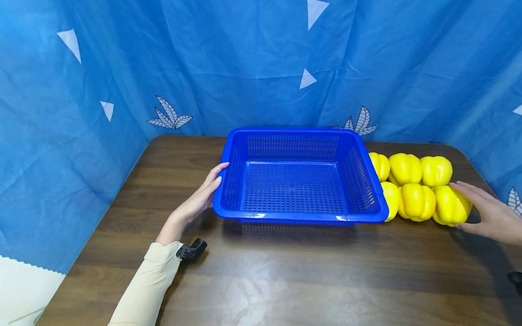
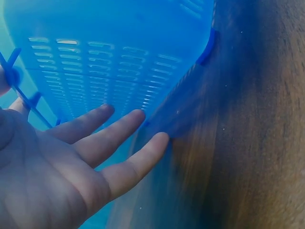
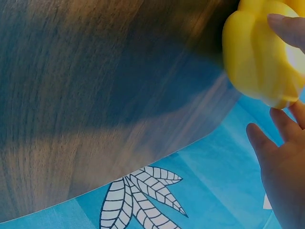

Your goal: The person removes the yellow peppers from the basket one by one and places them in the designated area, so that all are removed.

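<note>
A blue plastic basket (image 1: 300,218) with slotted walls stands on the table, nothing in it. My left hand (image 1: 198,196) is at its left side, thumb and a fingertip at the rim. In the left wrist view, three spread, straight fingers (image 2: 116,138) of that hand extend along the outer wall. Several yellow bell peppers stand in two rows right of the basket. Around the front-right bell pepper (image 1: 451,205), my right hand (image 1: 497,217) is spread, fingertips by its far side and thumb by its near side. In the right wrist view, the thumb (image 3: 288,29) overlaps this pepper.
The basket's right wall partly hides the nearest peppers, such as the back-left one (image 1: 379,166). A blue curtain (image 1: 258,58) with white triangles and leaf prints hangs behind and beside the brown wooden table (image 1: 280,284). Each wrist wears a black device (image 1: 192,249).
</note>
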### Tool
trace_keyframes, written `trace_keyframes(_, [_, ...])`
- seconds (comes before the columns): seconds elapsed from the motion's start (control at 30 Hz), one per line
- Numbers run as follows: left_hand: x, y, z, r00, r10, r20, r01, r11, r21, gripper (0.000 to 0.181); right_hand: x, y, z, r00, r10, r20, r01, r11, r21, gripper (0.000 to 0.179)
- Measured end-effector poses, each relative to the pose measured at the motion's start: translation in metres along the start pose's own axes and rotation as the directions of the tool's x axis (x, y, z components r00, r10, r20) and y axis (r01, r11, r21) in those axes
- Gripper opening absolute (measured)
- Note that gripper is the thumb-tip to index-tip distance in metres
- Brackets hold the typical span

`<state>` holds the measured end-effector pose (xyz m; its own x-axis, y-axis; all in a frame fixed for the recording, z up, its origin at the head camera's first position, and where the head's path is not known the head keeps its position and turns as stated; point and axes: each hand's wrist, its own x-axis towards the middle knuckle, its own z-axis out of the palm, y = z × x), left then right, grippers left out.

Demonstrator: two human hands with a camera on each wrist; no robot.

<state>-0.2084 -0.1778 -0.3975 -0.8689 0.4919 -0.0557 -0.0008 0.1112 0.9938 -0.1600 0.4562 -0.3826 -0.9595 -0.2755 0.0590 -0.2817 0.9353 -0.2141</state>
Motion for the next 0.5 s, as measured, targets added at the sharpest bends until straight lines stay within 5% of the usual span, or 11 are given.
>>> trace_keyframes(0.5, [-0.0038,0.0028,-0.0093,1.0,0.002,-0.008,-0.001,0.999,0.037,0.053,0.0062,-0.0039,-0.0094,0.999,0.031,-0.044,-0.03,0.999,0.01,0.091])
